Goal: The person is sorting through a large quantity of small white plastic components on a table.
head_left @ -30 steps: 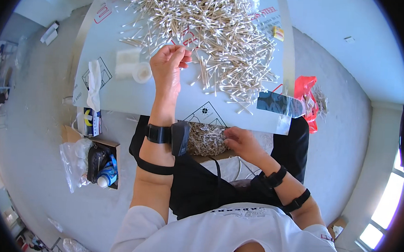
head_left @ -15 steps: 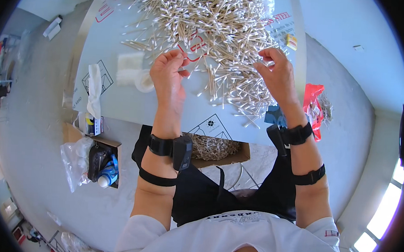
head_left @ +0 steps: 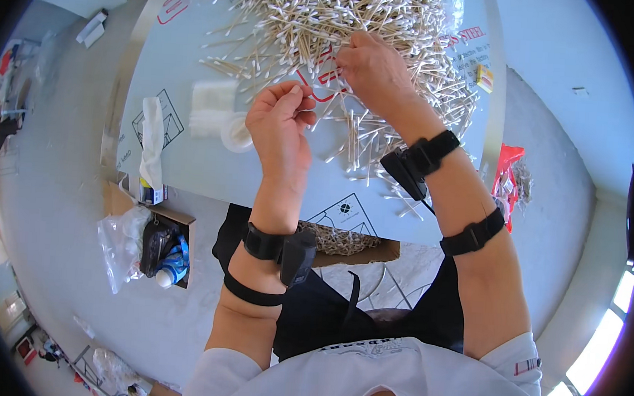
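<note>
A big heap of wooden-stick cotton swabs point(head_left: 354, 28) covers the far half of the pale table point(head_left: 188, 55). My right hand point(head_left: 370, 68) rests on the heap's near edge, fingertips pinched down on a few swabs. My left hand point(head_left: 281, 128) hovers just short of the heap, fingers curled shut against the thumb; I see nothing sticking out of it. Loose swabs point(head_left: 359, 146) lie scattered between my two wrists. Both forearms wear black straps with small black devices.
A tissue box point(head_left: 151, 150) stands at the table's left edge, with a round clear lid point(head_left: 236, 133) and a clear bag point(head_left: 211, 106) beside it. A cardboard box of swabs point(head_left: 340, 241) sits under the table edge. Bags and bottles point(head_left: 153, 250) lie on the floor; red packets point(head_left: 508, 179) lie at the right.
My right hand rose from the box by my lap up onto the heap of swabs. My left hand drew back a little from the heap and closed.
</note>
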`<state>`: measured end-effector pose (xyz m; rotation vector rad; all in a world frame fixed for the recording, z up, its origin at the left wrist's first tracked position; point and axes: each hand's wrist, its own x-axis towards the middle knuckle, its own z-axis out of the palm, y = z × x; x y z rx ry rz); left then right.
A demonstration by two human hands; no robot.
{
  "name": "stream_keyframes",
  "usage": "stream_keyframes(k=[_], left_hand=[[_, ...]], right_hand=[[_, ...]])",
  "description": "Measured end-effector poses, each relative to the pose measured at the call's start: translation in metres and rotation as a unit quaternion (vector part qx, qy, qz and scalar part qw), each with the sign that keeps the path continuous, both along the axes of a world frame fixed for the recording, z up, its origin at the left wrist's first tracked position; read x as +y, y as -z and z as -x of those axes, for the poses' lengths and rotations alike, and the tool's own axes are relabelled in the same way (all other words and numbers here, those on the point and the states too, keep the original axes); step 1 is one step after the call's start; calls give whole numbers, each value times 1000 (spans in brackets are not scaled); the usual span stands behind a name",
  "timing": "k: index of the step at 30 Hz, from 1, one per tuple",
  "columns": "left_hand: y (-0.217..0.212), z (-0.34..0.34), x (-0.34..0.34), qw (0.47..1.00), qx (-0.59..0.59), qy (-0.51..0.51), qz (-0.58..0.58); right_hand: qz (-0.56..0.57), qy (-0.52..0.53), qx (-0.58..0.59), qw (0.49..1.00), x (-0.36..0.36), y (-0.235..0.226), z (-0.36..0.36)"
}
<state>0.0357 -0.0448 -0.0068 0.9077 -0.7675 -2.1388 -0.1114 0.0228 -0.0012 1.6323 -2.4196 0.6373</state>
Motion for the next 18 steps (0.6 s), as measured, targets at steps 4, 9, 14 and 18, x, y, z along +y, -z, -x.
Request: stream_keyframes(k=[4,9,14,18], left_hand=[[-2,3,2,1000,3,10,-11],[1,5,4,999,27,42,-3],[-8,17,20,995,63,80,-14],[-10,20,41,979,84,186,18]], right_hand=[[11,-4,-26,1000,0,-2,2],[109,57,-538,834,16,-23,7],[124,121,-678,714,39,-33,-23],[132,150,-591,782,56,-27,-63]])
